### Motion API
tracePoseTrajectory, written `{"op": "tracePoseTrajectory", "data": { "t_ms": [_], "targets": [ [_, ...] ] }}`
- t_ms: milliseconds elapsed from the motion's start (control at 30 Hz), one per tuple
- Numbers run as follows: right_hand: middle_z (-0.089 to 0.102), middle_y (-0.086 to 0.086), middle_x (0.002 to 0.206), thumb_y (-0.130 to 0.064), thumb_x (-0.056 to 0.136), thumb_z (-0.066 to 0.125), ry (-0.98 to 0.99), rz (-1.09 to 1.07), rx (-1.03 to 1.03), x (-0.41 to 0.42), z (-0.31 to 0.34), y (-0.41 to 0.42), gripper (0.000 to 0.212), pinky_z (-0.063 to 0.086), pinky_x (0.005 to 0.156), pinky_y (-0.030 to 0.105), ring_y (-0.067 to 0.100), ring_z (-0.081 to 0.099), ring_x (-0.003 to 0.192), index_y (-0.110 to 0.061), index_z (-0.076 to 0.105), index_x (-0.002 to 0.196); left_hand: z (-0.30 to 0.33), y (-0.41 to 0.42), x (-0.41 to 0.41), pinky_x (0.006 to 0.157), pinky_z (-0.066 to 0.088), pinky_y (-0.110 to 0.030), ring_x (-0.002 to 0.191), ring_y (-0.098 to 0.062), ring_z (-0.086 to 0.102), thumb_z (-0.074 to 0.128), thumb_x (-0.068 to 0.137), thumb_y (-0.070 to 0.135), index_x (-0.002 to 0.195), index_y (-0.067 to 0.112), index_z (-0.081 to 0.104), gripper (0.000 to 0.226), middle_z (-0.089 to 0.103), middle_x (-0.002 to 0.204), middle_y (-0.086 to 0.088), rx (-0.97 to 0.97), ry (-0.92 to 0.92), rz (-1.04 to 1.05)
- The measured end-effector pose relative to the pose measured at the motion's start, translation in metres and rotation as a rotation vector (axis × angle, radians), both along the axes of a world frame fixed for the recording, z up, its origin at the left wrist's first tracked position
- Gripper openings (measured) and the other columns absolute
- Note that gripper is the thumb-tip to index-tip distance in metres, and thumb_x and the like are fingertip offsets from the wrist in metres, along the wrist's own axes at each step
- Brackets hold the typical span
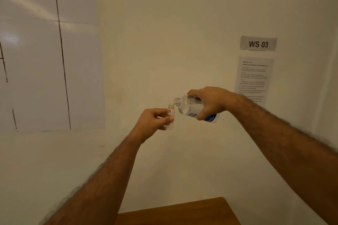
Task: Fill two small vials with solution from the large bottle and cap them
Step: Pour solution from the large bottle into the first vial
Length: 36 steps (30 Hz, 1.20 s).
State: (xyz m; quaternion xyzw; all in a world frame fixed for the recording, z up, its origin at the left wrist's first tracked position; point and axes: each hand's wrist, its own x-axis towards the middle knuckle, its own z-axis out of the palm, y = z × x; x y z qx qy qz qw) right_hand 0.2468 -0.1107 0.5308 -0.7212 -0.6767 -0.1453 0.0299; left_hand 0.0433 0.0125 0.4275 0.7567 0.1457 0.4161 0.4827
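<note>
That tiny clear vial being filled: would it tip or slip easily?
Probably light: the left hand holds the vial upright with fingertips alone. Narrow and tall, it would likely tip if set down. Its smooth clear wall may get slippery if the large bottle spills.

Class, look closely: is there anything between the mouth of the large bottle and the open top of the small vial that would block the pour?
Nothing visible. The large bottle, tilted in the right hand, has its uncapped mouth just above the vial held upright by the left hand. Both openings show no cap.
</note>
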Motion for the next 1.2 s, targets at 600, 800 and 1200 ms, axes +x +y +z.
{"op": "tracePoseTrajectory", "data": {
  "t_ms": [600,800,1200],
  "targets": [
    [0.059,-0.011,0.101,-0.048,0.065,0.077,-0.032,-0.017,-0.008,0.001,0.006,-0.002,0.074,0.045,0.060,0.025,0.016,0.060,0.088,-0.035,0.042,0.128,0.003,-0.006,0.001,0.067,0.059,-0.029,0.073,-0.011,0.067,0.074,0.083,0.008,0.102,0.023,0.070,0.024,0.074,0.082,0.001,-0.026,-0.018,-0.026],
    [0.061,-0.009,0.105,-0.049,0.065,0.077,-0.051,-0.020,-0.014,0.001,0.008,-0.002,0.075,0.049,0.063,0.027,0.017,0.061,0.088,-0.035,0.041,0.129,0.004,-0.007,0.001,0.068,0.059,-0.030,0.073,-0.012,0.068,0.073,0.083,0.008,0.109,0.016,0.070,0.027,0.073,0.082,0.002,-0.033,-0.015,-0.021],
    [0.059,-0.010,0.102,-0.047,0.065,0.077,-0.052,-0.029,-0.021,0.000,0.011,-0.004,0.075,0.050,0.063,0.028,0.016,0.061,0.087,-0.035,0.040,0.130,0.004,-0.010,0.003,0.073,0.060,-0.035,0.077,-0.016,0.067,0.072,0.083,0.006,0.111,0.013,0.069,0.029,0.072,0.088,-0.006,-0.053,-0.032,-0.034]
  ]
}}
